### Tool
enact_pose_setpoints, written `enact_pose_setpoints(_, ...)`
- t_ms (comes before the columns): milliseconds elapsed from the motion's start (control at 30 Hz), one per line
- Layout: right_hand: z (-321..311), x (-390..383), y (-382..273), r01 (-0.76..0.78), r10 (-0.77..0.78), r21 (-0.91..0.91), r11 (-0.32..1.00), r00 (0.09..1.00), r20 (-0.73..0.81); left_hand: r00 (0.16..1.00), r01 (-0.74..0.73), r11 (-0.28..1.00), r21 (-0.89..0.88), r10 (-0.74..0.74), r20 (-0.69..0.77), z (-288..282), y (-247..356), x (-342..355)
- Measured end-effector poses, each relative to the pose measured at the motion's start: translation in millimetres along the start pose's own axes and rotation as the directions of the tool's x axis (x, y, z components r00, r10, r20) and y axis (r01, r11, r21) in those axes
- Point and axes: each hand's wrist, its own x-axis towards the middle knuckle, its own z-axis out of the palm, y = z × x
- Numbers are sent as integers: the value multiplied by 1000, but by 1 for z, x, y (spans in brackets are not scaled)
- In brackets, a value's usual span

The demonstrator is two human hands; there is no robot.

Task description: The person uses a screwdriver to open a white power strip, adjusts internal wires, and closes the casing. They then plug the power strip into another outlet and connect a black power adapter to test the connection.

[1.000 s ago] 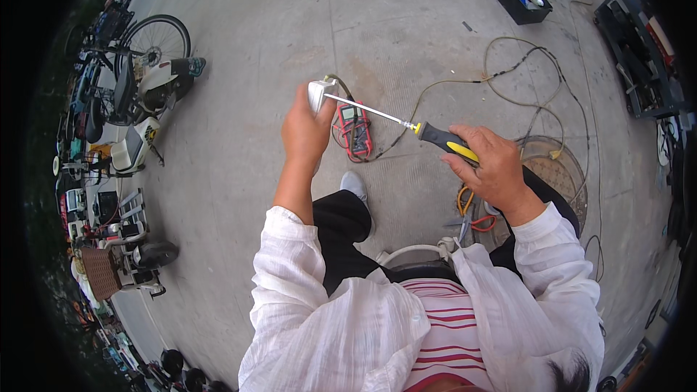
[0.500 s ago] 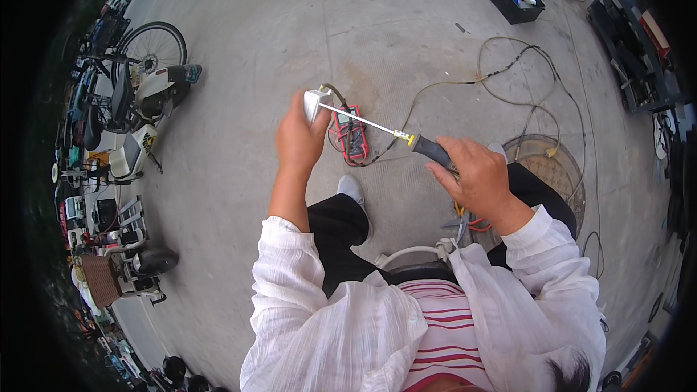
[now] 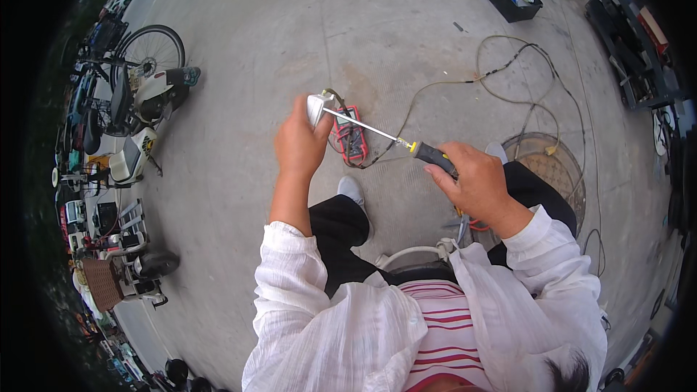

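Screwdriver work on a hand-held fitting, places given from the red multimeter (image 3: 359, 147) on the ground. The left hand (image 3: 299, 147) is closed around a small white block (image 3: 317, 107), held up just left of the multimeter and slightly beyond it. The right hand (image 3: 475, 180), to the right of the multimeter and nearer the body, wraps the grey-and-yellow handle of a screwdriver (image 3: 417, 149); the shaft slants leftward across the multimeter's upper part, its tip meeting the block's right side. Whether the tip is seated in a screw head is too small to tell.

Good practice, as judged here: line the shaft up squarely with whatever it engages, press along the axis before turning, and rotate from the wrist while the left hand resists the twist. Fingertips are best kept out of the tip's path, since a slip would run toward the left palm.

Farther out, a cord (image 3: 438, 83) runs from beside the multimeter to loops at its right; slack there should spare the block any tug. A red-handled tool (image 3: 478, 226), partly hidden, lies right of the multimeter, toward the body; a black tray (image 3: 496, 1) of bottles stands well beyond, also to the right.
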Motion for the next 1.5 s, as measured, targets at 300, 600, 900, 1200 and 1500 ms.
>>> enact_pose_setpoints(300,-6,-9,-9,-343,235,398,851,926,296,999,-49,998,26,50,-11,-4,5,-2)
enact_pose_setpoints(600,-10,1,4,-322,197,325,889,910,365,999,-4,998,69,1,42,2,10,-3)
enact_pose_setpoints(900,-19,12,13,-390,191,310,867,835,516,984,51,988,143,-74,160,6,9,-2)
enact_pose_setpoints(1200,-20,16,17,-340,174,274,900,855,488,983,75,985,157,-100,153,4,13,-3)
enact_pose_setpoints(1500,-21,19,5,-336,207,217,916,862,462,969,113,974,198,-151,193,0,13,-3)
